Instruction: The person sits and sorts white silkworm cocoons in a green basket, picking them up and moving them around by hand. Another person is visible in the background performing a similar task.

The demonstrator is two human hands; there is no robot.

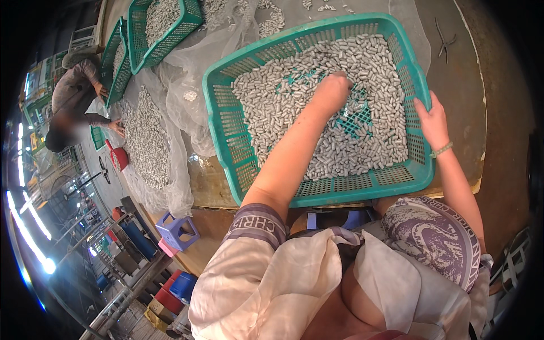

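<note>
Many pieces [283,130] are seemingly sifted, left hand [333,92] curled, grasp unclear. Basket rim [334,196] is gripped by half-curled right hand [434,122]; gentle touch advised

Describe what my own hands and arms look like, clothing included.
The left hand and right hand wear no gloves, and both forearms are uncovered. The left sleeve is pale and loose, ending near the elbow in a purple-grey band with pale lettering. A greenish, beaded-looking bracelet is worn on the right.
</note>
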